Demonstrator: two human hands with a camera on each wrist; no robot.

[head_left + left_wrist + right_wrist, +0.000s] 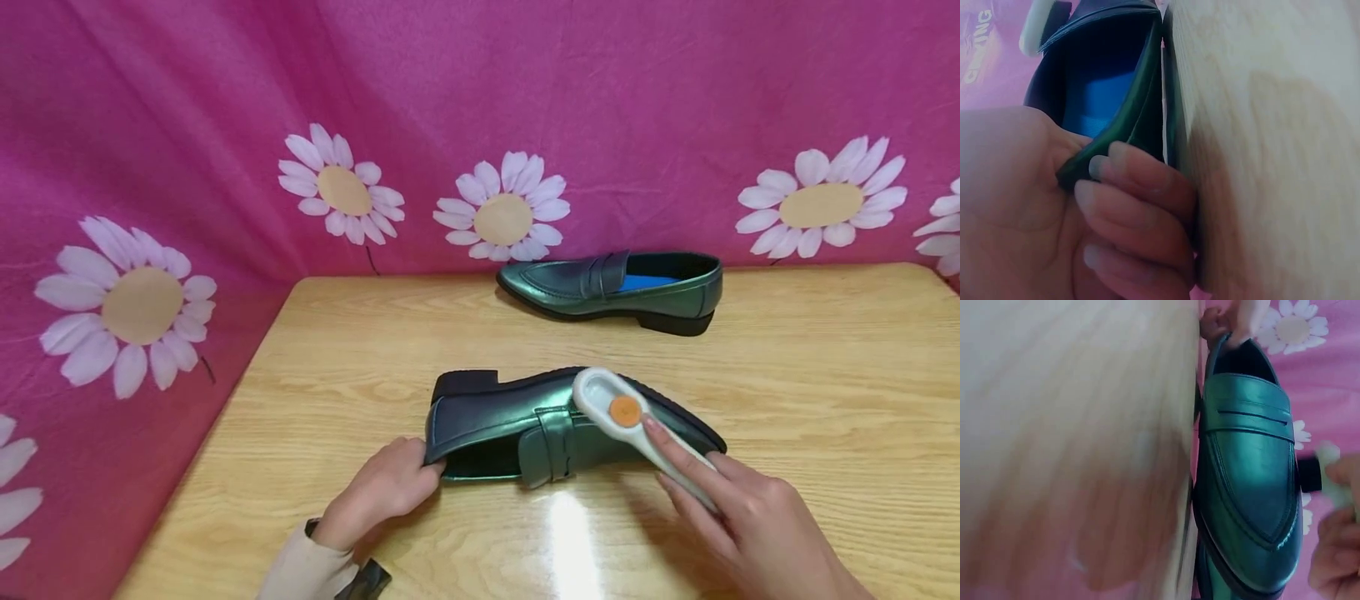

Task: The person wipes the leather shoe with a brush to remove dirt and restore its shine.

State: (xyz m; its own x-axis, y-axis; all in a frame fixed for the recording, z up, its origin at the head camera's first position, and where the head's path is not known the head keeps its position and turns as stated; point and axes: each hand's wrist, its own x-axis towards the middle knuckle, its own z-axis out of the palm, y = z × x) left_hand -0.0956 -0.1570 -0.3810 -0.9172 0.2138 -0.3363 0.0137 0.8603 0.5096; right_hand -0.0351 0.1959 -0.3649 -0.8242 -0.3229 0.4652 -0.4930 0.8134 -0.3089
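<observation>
Near loafer (555, 429), tilted, five o'clock: pinched at the back by left hand (393, 479); white tool (625, 411) alongside, gripped by right hand (765, 508), treatment seemingly under way. Far loafer (570, 279), one o'clock beyond: untended, presumably remaining.

near shoe (480, 421): glossy leather-look | tool (626, 412): smooth plastic | table (337, 358): glossy wood | backdrop (637, 92): cloth

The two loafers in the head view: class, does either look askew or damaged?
The near loafer is tipped onto its side, sole turned away, while the far loafer stands upright. That looks deliberate rather than odd: the left hand holds the tipped one at its heel end. No damage stands out.
</observation>
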